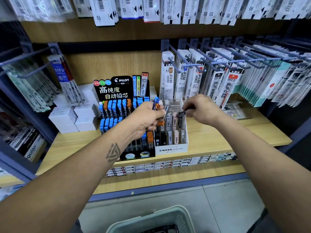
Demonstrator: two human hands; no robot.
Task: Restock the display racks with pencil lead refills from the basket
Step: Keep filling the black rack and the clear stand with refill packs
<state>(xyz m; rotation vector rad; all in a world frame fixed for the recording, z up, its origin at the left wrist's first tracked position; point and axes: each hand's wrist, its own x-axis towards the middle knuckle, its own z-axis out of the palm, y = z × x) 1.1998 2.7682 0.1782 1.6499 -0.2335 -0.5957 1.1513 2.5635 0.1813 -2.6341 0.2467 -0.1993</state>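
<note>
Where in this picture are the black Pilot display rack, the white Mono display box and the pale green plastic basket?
Black Pilot display rack [112, 91]: head view, printed header card.
White Mono display box [171, 149]: head view, labelled front wall.
Pale green plastic basket [180, 216]: head view, perforated right rim.

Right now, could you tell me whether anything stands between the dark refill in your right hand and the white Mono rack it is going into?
Nothing visible does. The right hand pinches a dark refill directly above the white Mono rack, whose top is open. The left hand, gripping a bundle of refills, sits off to the left.
</note>
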